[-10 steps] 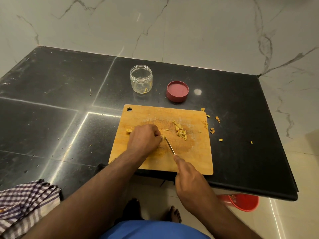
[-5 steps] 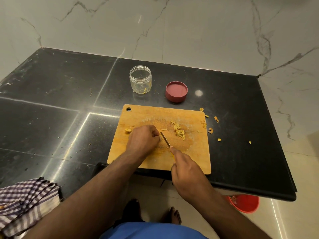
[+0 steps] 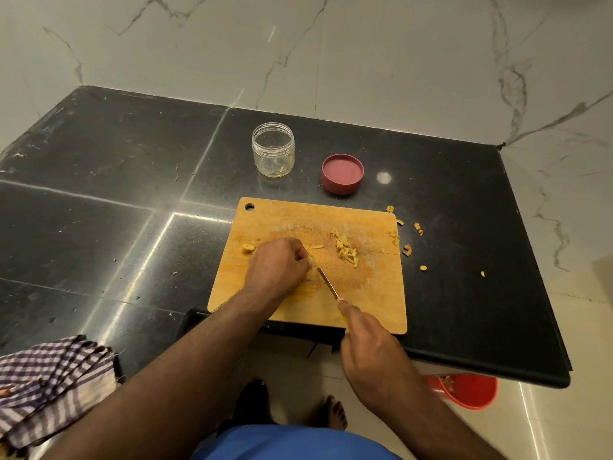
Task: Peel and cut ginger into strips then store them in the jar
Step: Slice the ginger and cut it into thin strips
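Pinching a small ginger piece at the centre of the cutting board, our left hand curls its fingers around it. Our right hand, lower right of centre, grips the knife, its tip beside the ginger. Cut strips lie just right of it on the board. Above the board, the open jar stands near its red lid on the black counter. Peel scraps dot the counter at right.
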`<state>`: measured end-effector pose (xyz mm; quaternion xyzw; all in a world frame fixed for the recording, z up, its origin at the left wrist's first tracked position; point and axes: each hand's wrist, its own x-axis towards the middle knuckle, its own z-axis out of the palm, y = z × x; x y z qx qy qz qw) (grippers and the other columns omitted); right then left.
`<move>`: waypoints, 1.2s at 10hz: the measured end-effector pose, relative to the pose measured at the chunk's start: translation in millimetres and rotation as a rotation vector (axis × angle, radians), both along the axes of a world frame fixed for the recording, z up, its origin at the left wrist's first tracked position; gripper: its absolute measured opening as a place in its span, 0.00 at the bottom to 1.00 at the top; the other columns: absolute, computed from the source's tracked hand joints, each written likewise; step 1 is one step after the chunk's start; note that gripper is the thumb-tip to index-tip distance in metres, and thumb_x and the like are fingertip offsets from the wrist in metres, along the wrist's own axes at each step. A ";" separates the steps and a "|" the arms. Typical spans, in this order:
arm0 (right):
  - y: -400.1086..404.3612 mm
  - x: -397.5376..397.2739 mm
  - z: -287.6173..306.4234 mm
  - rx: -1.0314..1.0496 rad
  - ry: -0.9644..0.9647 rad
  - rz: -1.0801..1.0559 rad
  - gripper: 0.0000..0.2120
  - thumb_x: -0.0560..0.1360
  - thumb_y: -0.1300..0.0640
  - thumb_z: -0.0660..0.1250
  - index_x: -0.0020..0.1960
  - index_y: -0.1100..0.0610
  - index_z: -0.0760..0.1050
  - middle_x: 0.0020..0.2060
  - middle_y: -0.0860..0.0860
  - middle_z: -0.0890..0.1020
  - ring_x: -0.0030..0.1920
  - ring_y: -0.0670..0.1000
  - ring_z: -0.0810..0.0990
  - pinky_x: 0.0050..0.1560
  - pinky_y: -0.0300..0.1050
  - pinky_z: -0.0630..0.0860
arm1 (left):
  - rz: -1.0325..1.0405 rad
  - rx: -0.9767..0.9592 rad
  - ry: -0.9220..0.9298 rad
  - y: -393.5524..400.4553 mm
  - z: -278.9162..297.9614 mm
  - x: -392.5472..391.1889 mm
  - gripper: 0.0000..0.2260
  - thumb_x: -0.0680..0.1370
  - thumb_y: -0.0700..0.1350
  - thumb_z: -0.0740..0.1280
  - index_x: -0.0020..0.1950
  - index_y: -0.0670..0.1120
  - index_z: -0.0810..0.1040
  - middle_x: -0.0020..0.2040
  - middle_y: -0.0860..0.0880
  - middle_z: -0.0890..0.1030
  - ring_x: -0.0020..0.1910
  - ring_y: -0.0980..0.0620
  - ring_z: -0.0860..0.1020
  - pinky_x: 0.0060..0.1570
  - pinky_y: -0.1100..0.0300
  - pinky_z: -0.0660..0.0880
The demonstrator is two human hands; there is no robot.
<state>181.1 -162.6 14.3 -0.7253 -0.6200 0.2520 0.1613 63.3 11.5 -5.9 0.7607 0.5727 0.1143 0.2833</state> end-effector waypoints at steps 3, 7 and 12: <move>19.9 -1.4 -5.3 0.128 0.072 -0.010 0.24 0.81 0.59 0.54 0.76 0.53 0.59 0.63 0.51 0.74 0.57 0.48 0.75 0.57 0.43 0.74 | 0.012 0.001 0.000 -0.5 -3.6 -0.2 0.06 0.77 0.46 0.70 0.53 0.50 0.84 0.46 0.53 0.84 0.45 0.54 0.80 0.47 0.53 0.80; 21.2 -2.2 -6.4 0.071 0.025 0.018 0.24 0.81 0.58 0.53 0.77 0.52 0.57 0.63 0.51 0.74 0.56 0.50 0.76 0.55 0.42 0.74 | 0.033 -0.017 -0.030 0.8 -4.7 -0.1 0.04 0.76 0.46 0.71 0.50 0.51 0.85 0.45 0.54 0.84 0.43 0.54 0.80 0.45 0.52 0.80; 24.8 -2.2 -8.1 0.115 0.050 0.018 0.24 0.80 0.59 0.53 0.76 0.53 0.58 0.65 0.51 0.73 0.59 0.48 0.75 0.59 0.43 0.74 | 0.020 -0.002 -0.027 -1.5 -3.0 -4.0 0.07 0.77 0.44 0.70 0.54 0.49 0.84 0.48 0.52 0.84 0.47 0.54 0.80 0.49 0.53 0.80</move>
